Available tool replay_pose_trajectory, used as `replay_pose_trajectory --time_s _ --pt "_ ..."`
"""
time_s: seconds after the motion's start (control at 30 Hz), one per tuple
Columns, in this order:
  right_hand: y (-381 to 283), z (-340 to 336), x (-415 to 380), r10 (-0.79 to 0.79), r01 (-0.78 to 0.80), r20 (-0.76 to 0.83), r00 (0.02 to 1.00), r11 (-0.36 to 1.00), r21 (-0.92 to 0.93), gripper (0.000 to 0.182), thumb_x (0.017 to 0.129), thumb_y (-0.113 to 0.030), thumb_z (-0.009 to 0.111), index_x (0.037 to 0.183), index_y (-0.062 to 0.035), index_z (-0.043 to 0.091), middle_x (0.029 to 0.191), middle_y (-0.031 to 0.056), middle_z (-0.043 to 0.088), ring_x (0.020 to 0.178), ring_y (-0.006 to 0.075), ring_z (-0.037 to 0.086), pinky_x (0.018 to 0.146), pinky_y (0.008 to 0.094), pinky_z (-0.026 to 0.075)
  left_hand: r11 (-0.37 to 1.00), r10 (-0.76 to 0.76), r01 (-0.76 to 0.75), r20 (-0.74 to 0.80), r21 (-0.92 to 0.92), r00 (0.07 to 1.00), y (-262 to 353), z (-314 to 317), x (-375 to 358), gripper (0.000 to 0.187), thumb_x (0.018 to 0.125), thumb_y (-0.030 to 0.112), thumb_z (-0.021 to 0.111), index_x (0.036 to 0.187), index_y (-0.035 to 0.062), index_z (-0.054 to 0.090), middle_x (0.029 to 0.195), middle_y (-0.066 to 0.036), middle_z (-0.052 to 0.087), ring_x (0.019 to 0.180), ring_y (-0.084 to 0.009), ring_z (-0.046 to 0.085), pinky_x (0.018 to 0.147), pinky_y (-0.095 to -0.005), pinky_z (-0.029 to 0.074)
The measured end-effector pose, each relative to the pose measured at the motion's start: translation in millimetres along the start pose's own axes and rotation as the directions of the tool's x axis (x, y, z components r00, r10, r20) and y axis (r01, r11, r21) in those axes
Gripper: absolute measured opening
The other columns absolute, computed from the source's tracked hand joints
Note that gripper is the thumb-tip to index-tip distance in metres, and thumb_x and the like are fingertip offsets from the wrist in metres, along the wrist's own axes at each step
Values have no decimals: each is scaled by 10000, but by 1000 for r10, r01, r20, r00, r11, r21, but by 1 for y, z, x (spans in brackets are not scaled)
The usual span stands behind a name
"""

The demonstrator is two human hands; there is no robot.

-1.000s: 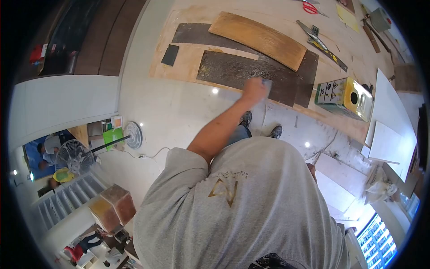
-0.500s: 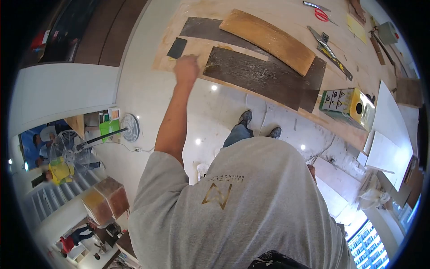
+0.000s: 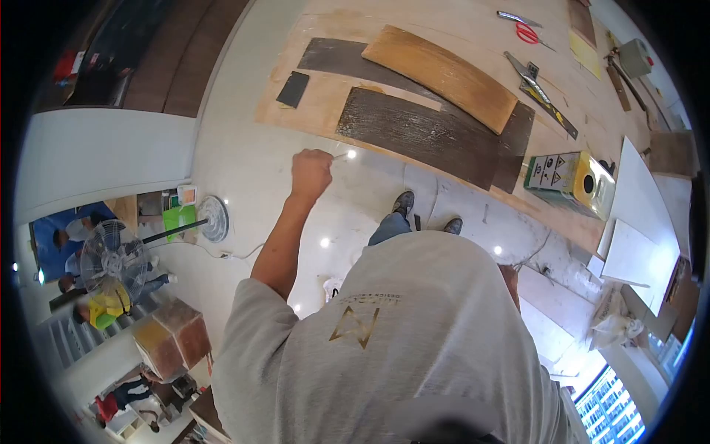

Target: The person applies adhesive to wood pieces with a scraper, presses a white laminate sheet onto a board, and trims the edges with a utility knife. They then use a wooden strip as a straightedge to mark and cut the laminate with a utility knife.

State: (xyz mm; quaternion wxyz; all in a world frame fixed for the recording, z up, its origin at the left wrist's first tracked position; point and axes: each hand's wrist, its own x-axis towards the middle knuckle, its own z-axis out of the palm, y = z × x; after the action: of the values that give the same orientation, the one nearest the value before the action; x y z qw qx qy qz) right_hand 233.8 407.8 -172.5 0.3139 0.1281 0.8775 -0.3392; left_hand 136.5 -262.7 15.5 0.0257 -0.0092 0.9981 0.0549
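My left hand (image 3: 311,174) is closed in front of the bench's near edge, level with the floor gap. A thin, pale tool (image 3: 340,156) pokes out from its fingers; its kind is too small to tell. Of my right hand (image 3: 509,277) only a sliver of skin shows beside the shirt, fingers hidden. On the bench, a dark brown sheet (image 3: 414,133) has a wet, streaky shine. Behind it lies another dark strip (image 3: 333,56), partly under a tan wooden board (image 3: 444,78). A small dark rectangular piece (image 3: 293,89) rests at the left.
A metal can (image 3: 568,180) stands at the bench's right front edge. Farther back lie a metal hand tool (image 3: 541,95) and red-handled scissors (image 3: 527,32). A floor fan (image 3: 115,255) and people are at the left. White panels (image 3: 642,222) lean at the right.
My left hand has come back from over the bench edge toward my body, and the thin tool now shows. The board and sheets stay in place; the view shifts slightly.
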Motion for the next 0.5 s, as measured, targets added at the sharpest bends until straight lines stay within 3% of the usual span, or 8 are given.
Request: replay_pose_trajectory --time_s 0.03,0.07,0.1,0.13,0.23,0.33,0.43,0.5 --pt "-21 -6 -2 -11 12 -14 1000 999 33 288 878 -287 678 943 -7 700 857 68 705 736 147 653 586 306 515 899 -261 243 -2 -363 965 3 -3 1 159 832 27 614 943 63 723 919 -86 718 788 -261 655 728 -403 508" --pt "-87 -23 -21 -5 11 -33 999 985 174 290 890 -284 670 976 -9 704 866 62 706 747 141 652 600 307 522 618 -485 420 99 -665 869 9 -10 4 147 861 32 612 959 48 721 905 -85 720 770 -247 664 728 -396 519" --pt "-128 -30 -26 -7 24 -61 998 964 266 307 899 -296 664 993 -7 704 870 64 706 762 142 653 619 302 523 211 -625 501 278 -839 730 13 -13 7 137 890 36 610 974 33 719 891 -83 721 752 -232 672 727 -390 530" --pt "-161 -35 -25 -11 42 -91 996 934 355 324 907 -309 658 1010 -5 704 875 66 706 778 144 654 638 296 523 -152 -603 309 336 -939 724 5 1 8 171 947 75 602 1060 -27 679 972 -104 711 895 -227 690 835 -381 542" --pt "-227 -44 0 -163 217 -184 969 921 325 344 921 -310 662 1025 17 697 900 85 712 823 157 663 719 289 518 -557 -488 88 411 -826 770 -1 10 24 199 901 66 653 1071 -38 649 990 -115 700 897 -215 677 812 -344 533" --pt "-264 -39 43 -312 387 -342 886 905 177 356 909 -276 688 1077 38 685 945 150 720 868 234 680 787 329 520 -455 -526 125 380 -881 761 -36 42 50 259 883 65 665 1114 -47 635 1022 -119 691 894 -223 675 817 -346 533" --pt "-297 -31 69 -239 357 -446 862 912 202 399 905 -313 690 1101 34 678 972 148 720 893 208 677 811 316 524 -358 -552 198 378 -912 744 -49 51 78 243 869 76 677 1084 -36 659 982 -110 697 847 -212 671 804 -334 528" --pt "-308 -30 77 -166 275 -458 873 944 181 442 898 -321 693 1150 41 664 1012 166 716 935 238 675 851 344 518 -312 -537 227 368 -923 759 -51 47 91 219 864 84 686 1049 -32 674 943 -98 699 807 -202 664 782 -329 522"
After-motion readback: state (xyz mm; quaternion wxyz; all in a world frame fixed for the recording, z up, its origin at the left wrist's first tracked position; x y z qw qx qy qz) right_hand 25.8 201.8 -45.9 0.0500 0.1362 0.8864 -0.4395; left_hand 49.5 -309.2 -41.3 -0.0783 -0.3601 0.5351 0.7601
